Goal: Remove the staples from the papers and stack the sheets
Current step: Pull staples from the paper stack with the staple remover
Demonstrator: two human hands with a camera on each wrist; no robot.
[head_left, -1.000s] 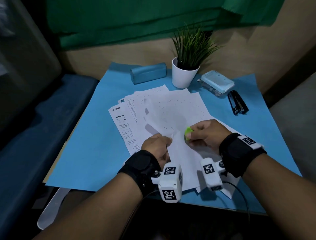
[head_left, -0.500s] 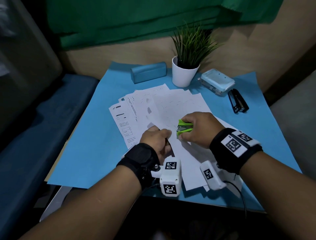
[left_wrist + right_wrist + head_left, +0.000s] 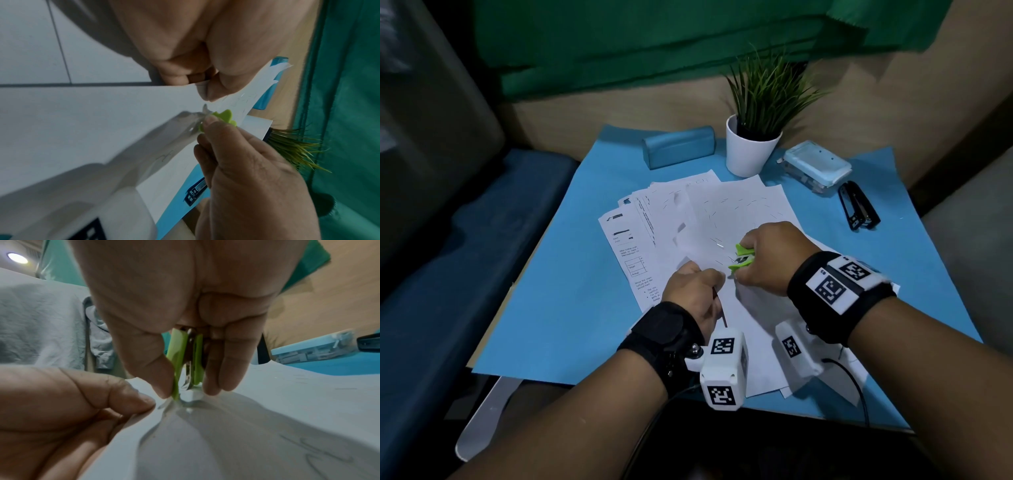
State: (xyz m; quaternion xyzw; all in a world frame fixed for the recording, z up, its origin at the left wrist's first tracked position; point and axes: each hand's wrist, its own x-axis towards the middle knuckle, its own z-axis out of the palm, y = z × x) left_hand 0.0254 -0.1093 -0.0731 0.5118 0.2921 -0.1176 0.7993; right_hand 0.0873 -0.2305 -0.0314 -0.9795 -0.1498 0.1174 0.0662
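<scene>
White papers (image 3: 736, 219) lie fanned over a blue mat (image 3: 558, 308), with several pulled staples scattered on the top sheet. My left hand (image 3: 698, 284) pinches the near corner of a stapled sheet (image 3: 102, 129) between thumb and fingers. My right hand (image 3: 763, 260) grips a green staple remover (image 3: 739, 262), its metal claws (image 3: 188, 382) biting down on the crumpled paper corner right beside my left thumb (image 3: 131, 400). In the left wrist view the green staple remover (image 3: 224, 116) shows between the two hands. The staple itself is hidden under the claws.
A white pot with a green plant (image 3: 751, 150) stands behind the papers. A light blue case (image 3: 678, 145) lies to its left, a clear box with a pale blue lid (image 3: 815, 168) and a black stapler (image 3: 858, 209) to its right.
My right hand has turned the green staple remover and brought it down and left onto the paper corner held by my left hand. The left hand has hardly moved.
</scene>
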